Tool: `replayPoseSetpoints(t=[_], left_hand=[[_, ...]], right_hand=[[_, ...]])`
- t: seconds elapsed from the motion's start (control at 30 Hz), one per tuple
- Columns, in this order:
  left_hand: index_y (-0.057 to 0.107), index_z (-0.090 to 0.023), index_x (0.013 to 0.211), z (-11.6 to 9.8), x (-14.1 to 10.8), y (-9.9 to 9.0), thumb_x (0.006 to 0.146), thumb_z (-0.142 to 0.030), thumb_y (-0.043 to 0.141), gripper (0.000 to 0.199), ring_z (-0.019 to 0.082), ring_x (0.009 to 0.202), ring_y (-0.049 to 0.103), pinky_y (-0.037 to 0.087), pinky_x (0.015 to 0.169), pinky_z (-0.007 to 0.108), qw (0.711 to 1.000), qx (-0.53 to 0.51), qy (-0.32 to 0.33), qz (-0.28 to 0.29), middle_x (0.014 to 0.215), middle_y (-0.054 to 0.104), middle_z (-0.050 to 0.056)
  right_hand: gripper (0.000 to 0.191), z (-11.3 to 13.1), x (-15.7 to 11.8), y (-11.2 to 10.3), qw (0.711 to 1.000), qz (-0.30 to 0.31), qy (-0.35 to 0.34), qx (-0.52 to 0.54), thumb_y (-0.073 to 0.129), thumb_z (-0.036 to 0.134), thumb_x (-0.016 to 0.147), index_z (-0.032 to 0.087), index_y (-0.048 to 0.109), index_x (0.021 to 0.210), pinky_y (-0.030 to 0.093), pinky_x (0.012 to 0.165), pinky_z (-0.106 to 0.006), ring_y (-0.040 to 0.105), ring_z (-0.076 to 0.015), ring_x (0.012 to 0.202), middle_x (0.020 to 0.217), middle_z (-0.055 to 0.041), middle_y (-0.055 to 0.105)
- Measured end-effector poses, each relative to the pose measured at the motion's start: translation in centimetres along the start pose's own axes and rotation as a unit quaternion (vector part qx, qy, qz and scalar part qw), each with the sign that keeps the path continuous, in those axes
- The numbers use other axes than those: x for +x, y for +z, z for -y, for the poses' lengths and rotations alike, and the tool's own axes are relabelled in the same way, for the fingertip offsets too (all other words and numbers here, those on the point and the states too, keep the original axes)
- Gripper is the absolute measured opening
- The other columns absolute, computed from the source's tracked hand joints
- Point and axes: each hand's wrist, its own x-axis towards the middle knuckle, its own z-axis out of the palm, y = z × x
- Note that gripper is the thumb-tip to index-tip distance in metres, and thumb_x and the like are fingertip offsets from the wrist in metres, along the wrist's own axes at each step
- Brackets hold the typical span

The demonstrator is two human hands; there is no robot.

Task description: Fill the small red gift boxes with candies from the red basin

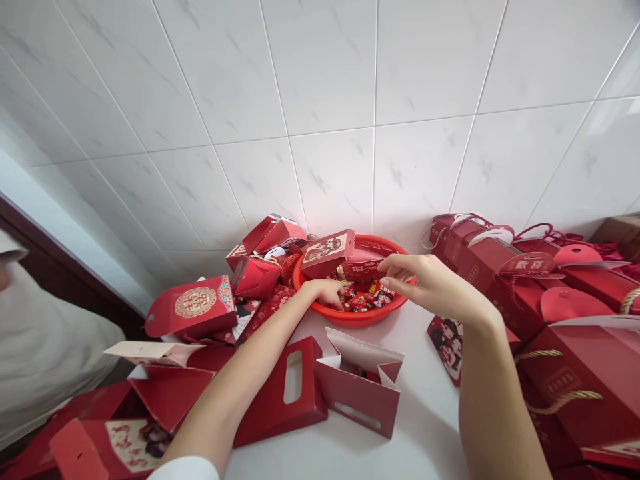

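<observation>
A red plastic basket (360,319) by the tiled wall holds wrapped candies (367,298) and red boxes. My left hand (330,292) reaches in over its near left rim. Its fingers are curled down among the candies, and whatever they grip is hidden. At the basket's right side, my right hand (417,277) pinches the end of a red printed packet (363,269) lying over the candies. A red gift box (327,255) with a cream picture panel leans in the back left of the basket. Nearer me stands an open-topped red box (357,393) with a few red items inside.
A red box with an oval window (285,393) lies on the white table (415,413). Open red boxes (193,310) crowd the left. Red gift boxes with rope handles (575,373) fill the right. A person in a light top (55,333) is at far left.
</observation>
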Motion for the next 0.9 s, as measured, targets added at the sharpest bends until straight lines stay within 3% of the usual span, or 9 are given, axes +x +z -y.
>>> replayPoseSetpoints(t=[0.07, 0.17, 0.3, 0.4, 0.53, 0.7, 0.8, 0.9], left_hand=[[0.059, -0.018, 0.062, 0.3, -0.1, 0.0, 0.058, -0.033, 0.08, 0.026, 0.013, 0.057, 0.051, 0.04, 0.055, 0.024, 0.999, -0.035, 0.022, -0.01, 0.057, 0.057, -0.003], [0.063, -0.018, 0.076, 0.8, -0.5, 0.0, 0.06, -0.032, 0.077, 0.026, 0.014, 0.06, 0.056, 0.042, 0.057, 0.024, 0.991, -0.122, 0.045, -0.036, 0.066, 0.062, -0.002], [0.063, -0.016, 0.088, 1.5, -0.9, 0.1, 0.067, -0.032, 0.07, 0.027, 0.013, 0.065, 0.057, 0.046, 0.061, 0.025, 0.957, -0.253, 0.099, -0.102, 0.081, 0.063, 0.001], [0.064, -0.015, 0.093, 1.7, -1.0, 0.0, 0.071, -0.029, 0.066, 0.027, 0.013, 0.071, 0.057, 0.048, 0.065, 0.025, 0.94, -0.29, 0.134, -0.119, 0.091, 0.064, 0.004], [0.067, -0.014, 0.102, 1.6, -1.5, -0.2, 0.074, -0.022, 0.058, 0.03, 0.015, 0.074, 0.06, 0.049, 0.066, 0.025, 0.955, -0.243, 0.12, -0.119, 0.098, 0.068, 0.006], [0.069, -0.019, 0.12, 0.5, -2.6, -0.6, 0.074, -0.014, 0.057, 0.048, 0.021, 0.094, 0.067, 0.05, 0.079, 0.025, 0.99, -0.071, 0.026, -0.121, 0.12, 0.071, 0.008], [0.073, -0.023, 0.117, -0.7, -3.4, -0.8, 0.074, -0.019, 0.066, 0.044, 0.025, 0.11, 0.065, 0.047, 0.092, 0.025, 0.992, 0.011, 0.014, -0.123, 0.123, 0.072, 0.005], [0.077, -0.023, 0.108, -2.0, -3.8, -0.8, 0.075, -0.025, 0.069, 0.034, 0.026, 0.105, 0.067, 0.048, 0.091, 0.027, 0.994, 0.042, 0.013, -0.101, 0.114, 0.075, 0.005]], right_hand=[[0.021, -0.1, 0.0, 0.0, 1.0, -0.001, -0.003, -0.002, 0.052, 0.03, 0.094, 0.019, 0.069, 0.099, 0.05, 0.07, -0.03, 0.068, -0.0197, 0.082, 0.094, -0.006, 0.075], [0.02, -0.1, 0.1, 0.0, 1.0, -0.002, -0.004, -0.001, 0.052, 0.03, 0.094, 0.019, 0.069, 0.098, 0.051, 0.07, -0.03, 0.068, -0.0198, 0.081, 0.093, -0.0061, 0.075], [0.019, -0.1, 0.1, 0.1, 1.0, -0.001, -0.005, 0.008, 0.053, 0.029, 0.093, 0.02, 0.069, 0.094, 0.051, 0.069, -0.029, 0.068, -0.0194, 0.079, 0.09, -0.0056, 0.075], [0.017, -0.1, 0.2, 0.2, 1.0, -0.001, -0.005, 0.009, 0.054, 0.029, 0.093, 0.02, 0.069, 0.094, 0.051, 0.068, -0.029, 0.069, -0.0191, 0.079, 0.091, -0.0053, 0.075], [0.018, -0.2, 0.3, 0.3, 1.0, 0.005, 0.0, 0.008, 0.054, 0.028, 0.093, 0.02, 0.069, 0.097, 0.052, 0.071, -0.029, 0.069, -0.019, 0.081, 0.093, -0.0052, 0.075], [0.017, -0.2, 0.3, 0.2, 1.0, 0.013, 0.008, 0.009, 0.054, 0.027, 0.093, 0.02, 0.068, 0.097, 0.051, 0.071, -0.03, 0.069, -0.0197, 0.082, 0.094, -0.0056, 0.075], [0.017, -0.2, 0.3, 0.2, 1.0, 0.021, 0.014, 0.005, 0.053, 0.028, 0.093, 0.019, 0.067, 0.098, 0.051, 0.071, -0.03, 0.068, -0.0195, 0.082, 0.093, -0.0055, 0.075], [0.016, -0.1, 0.3, 0.3, 0.999, 0.027, 0.017, 0.002, 0.053, 0.028, 0.093, 0.019, 0.066, 0.097, 0.05, 0.071, -0.03, 0.068, -0.0193, 0.082, 0.092, -0.0051, 0.074]])
